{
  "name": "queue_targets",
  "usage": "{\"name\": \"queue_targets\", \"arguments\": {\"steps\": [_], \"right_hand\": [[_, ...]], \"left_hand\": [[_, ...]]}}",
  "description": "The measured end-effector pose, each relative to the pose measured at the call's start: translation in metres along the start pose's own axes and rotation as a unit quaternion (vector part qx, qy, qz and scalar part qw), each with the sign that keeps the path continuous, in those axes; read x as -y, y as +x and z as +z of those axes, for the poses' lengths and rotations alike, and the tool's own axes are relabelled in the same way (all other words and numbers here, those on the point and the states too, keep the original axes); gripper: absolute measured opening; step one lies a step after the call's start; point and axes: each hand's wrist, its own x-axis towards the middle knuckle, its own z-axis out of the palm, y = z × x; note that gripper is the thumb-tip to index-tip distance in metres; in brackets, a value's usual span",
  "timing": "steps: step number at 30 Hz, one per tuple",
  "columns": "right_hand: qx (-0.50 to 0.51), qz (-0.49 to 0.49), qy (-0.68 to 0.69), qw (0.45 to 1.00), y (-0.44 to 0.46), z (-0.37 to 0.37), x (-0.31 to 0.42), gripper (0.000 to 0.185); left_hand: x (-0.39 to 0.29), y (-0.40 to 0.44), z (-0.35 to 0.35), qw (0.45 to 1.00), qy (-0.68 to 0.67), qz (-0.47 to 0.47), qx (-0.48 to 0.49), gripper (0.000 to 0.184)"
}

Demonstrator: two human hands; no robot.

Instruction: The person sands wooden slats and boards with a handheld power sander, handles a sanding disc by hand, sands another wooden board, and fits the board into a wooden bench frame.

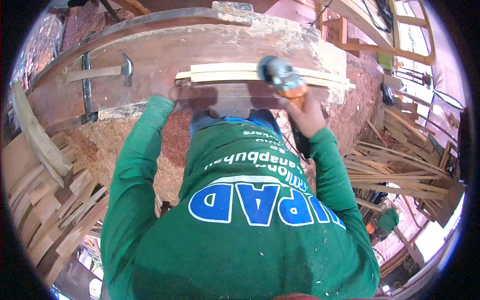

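Observation:
Pale wooden strips [225, 73] lie side by side along the workbench [150, 45]. At their left end is my left hand [164, 83], its fingers closed around the narrow end of a strip; finger detail is soft. My right hand [306, 116] grips an angle grinder [291, 90] with an orange body. The grinder's round dark disc [267, 69] is over the right half of the strips and smeared by motion. Whether the disc touches the wood, I cannot tell. Left of my left hand, a hammer [100, 73] with a wooden handle rests on the bench.
A dark curved wooden piece [150, 21] runs along the bench's far edge. A dark metal bar [87, 85] crosses its left part. Cut wood pieces [50, 210] are piled at lower left, long thin strips [395, 175] at right. Sawdust [125, 135] covers the ground nearby.

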Motion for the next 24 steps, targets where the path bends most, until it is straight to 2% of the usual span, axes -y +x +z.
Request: {"name": "queue_targets", "arguments": {"steps": [1, 2, 4, 5, 7, 9, 11, 12, 16, 22, 24], "right_hand": [[0.029, 0.036, -0.117, 0.992, 0.002, 0.012, 0.045, 0.072], [0.051, -0.004, -0.156, 0.986, 0.01, 0.03, 0.056, 0.075], [0.117, -0.018, -0.169, 0.978, 0.024, 0.062, 0.083, 0.073], [0.144, -0.002, -0.187, 0.972, 0.028, 0.074, 0.097, 0.064], [0.16, -0.073, -0.174, 0.969, 0.03, 0.083, 0.108, 0.066], [0.191, -0.043, -0.165, 0.967, 0.03, 0.081, 0.113, 0.066], [0.158, -0.03, -0.172, 0.972, 0.021, 0.072, 0.103, 0.065], [0.146, -0.027, -0.174, 0.974, 0.016, 0.068, 0.098, 0.064], [0.074, 0.112, -0.159, 0.978, 0.001, 0.016, 0.061, 0.064], [-0.095, 0.134, -0.071, 0.984, -0.02, -0.08, -0.032, 0.078], [-0.131, 0.134, -0.06, 0.98, -0.025, -0.109, -0.054, 0.079]], "left_hand": [[0.003, 0.0, 0.0, 1.0, -0.003, -0.004, 0.02, 0.034], [0.004, 0.0, -0.001, 1.0, 0.009, 0.001, 0.008, 0.033], [0.004, -0.001, -0.004, 0.999, 0.028, 0.019, -0.011, 0.033], [0.002, 0.0, -0.009, 1.0, 0.019, 0.01, -0.015, 0.032], [-0.01, -0.001, -0.016, 1.0, -0.016, 0.006, -0.024, 0.032], [-0.014, 0.004, -0.005, 0.991, -0.033, 0.039, -0.122, 0.031], [-0.002, 0.0, -0.002, 0.999, -0.034, -0.004, -0.004, 0.032], [-0.009, 0.001, -0.01, 1.0, -0.018, -0.007, 0.011, 0.034], [-0.016, 0.005, -0.027, 0.997, 0.003, -0.035, 0.071, 0.04], [0.008, -0.006, -0.002, 0.998, 0.059, 0.006, 0.029, 0.044], [0.003, -0.004, -0.006, 0.997, 0.06, 0.002, 0.051, 0.043]]}}
